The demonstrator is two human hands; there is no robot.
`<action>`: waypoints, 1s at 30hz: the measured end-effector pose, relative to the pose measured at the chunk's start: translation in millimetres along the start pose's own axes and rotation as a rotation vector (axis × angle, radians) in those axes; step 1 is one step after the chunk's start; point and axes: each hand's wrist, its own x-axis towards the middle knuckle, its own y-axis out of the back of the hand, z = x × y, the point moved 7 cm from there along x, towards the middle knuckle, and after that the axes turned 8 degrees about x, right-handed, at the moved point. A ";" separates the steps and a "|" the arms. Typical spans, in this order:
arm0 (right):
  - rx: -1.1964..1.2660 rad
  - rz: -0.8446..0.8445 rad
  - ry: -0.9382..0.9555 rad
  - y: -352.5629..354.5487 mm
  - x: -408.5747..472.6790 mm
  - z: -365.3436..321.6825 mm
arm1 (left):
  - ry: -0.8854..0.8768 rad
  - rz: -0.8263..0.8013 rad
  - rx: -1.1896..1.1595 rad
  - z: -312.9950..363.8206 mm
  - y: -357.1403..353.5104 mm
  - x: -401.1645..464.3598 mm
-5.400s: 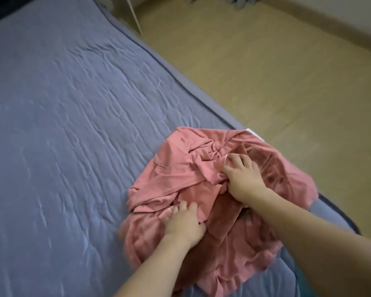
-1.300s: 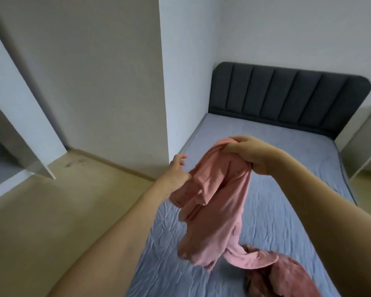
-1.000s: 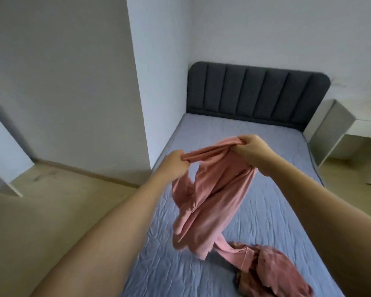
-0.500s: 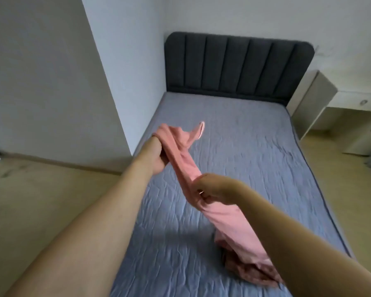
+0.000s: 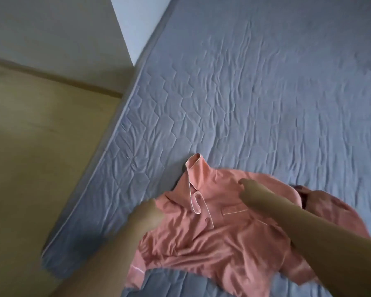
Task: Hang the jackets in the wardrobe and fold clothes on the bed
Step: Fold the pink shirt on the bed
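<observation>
A pink button-up shirt (image 5: 214,239) with white piping lies spread front-up on the grey quilted bed (image 5: 244,93), collar pointing away from me. My left hand (image 5: 147,213) holds the shirt's left shoulder edge; its fingers are blurred. My right hand (image 5: 247,185) grips the fabric at the right shoulder. A darker pink garment (image 5: 321,202) lies bunched under the shirt's right side, partly hidden by my right forearm.
The bed's left edge (image 5: 90,181) runs diagonally beside the wooden floor (image 5: 34,151). A white wall corner (image 5: 129,35) meets the bed at the top left. Bare quilt stretches beyond the shirt.
The shirt was hanging in the air between my hands; now it lies spread flat on the bed, with my hands lowered onto its shoulders. My view has tilted down.
</observation>
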 end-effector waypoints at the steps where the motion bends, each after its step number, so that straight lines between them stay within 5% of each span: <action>1: -0.026 0.010 0.009 -14.1 27.7 11.5 | -0.052 0.006 -0.015 12.2 -14.3 26.0; 7: -0.104 0.138 0.093 -52.7 155.3 23.1 | -0.133 0.386 0.116 56.1 -58.6 119.7; 11: -0.026 -0.032 0.194 -76.3 184.5 4.3 | -0.075 0.579 -0.402 46.3 -46.5 130.3; 15: -0.022 0.343 0.219 -1.3 172.6 -4.0 | 0.017 0.738 -0.561 59.0 40.9 131.8; 18: -0.010 0.694 0.278 85.7 174.5 -11.1 | 0.025 0.931 -0.450 104.7 132.6 145.8; 21: 0.114 0.786 0.351 124.1 205.9 -18.3 | 0.073 1.103 -0.300 154.9 182.6 175.6; 26: -0.159 0.718 0.285 34.9 290.4 25.2 | -0.048 0.888 0.057 193.1 68.5 267.6; 30: -0.119 0.958 0.394 20.4 324.1 38.5 | -0.043 1.043 0.150 189.2 46.7 313.5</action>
